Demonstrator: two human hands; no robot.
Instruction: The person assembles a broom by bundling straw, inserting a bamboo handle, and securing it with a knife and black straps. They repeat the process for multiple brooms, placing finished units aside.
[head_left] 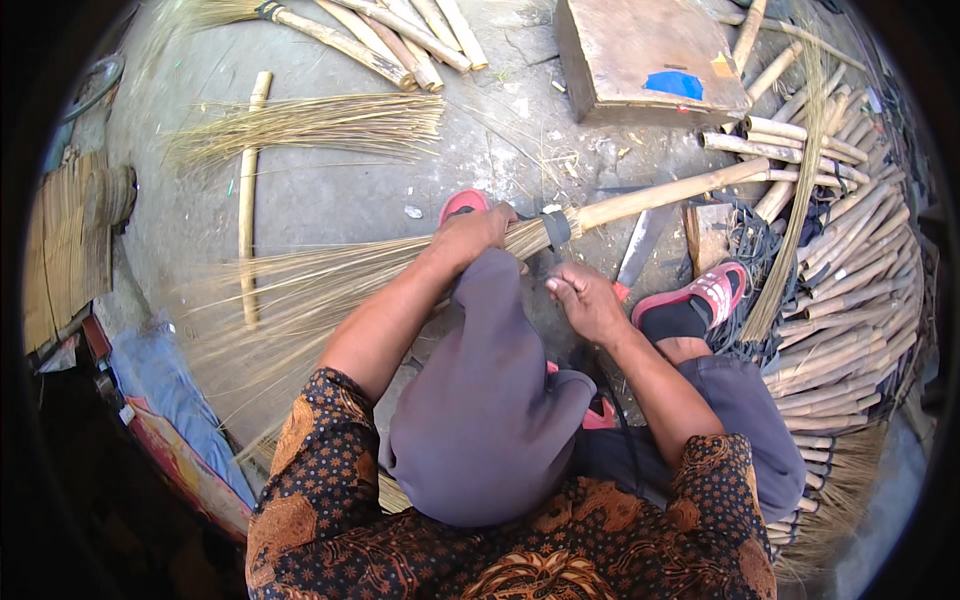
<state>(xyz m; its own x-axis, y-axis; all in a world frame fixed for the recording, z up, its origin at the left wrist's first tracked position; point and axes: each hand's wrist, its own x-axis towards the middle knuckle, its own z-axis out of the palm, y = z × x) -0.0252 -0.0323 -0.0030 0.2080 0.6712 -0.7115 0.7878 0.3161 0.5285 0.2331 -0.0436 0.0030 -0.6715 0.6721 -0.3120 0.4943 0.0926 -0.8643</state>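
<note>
Head view, looking straight down: the person sits on the concrete floor [330, 195] with one knee raised, a stick broom [400, 262] lying across the lap and foot. The left hand [468, 236] is clenched around the broom's bundled bristles, just left of the dark binding [556, 228] where the fibres meet the handle. The bamboo handle [665, 193] runs up and to the right from that binding, while the bristles fan out wide to the left over the floor.

The right hand [585, 300] sits just below the binding, fingers curled in as if pinching something small; what it grips I cannot tell. A dark cord [612, 400] trails down from near it, along the forearm.

A long knife [640, 248] lies flat on the floor just beside the right hand, under the handle. One red sandal [462, 204] peeks out by the left hand, another red sandal [700, 295] is on the foot at right.

Around the edges: a big heap of cut bamboo sticks [850, 290] at right, a wooden block [645, 55] with a blue patch at the top, a loose sheaf of fibres [320, 125] upper left with a single bamboo stick [247, 200] lying across it, and more finished brooms [390, 35] along the top edge.
</note>
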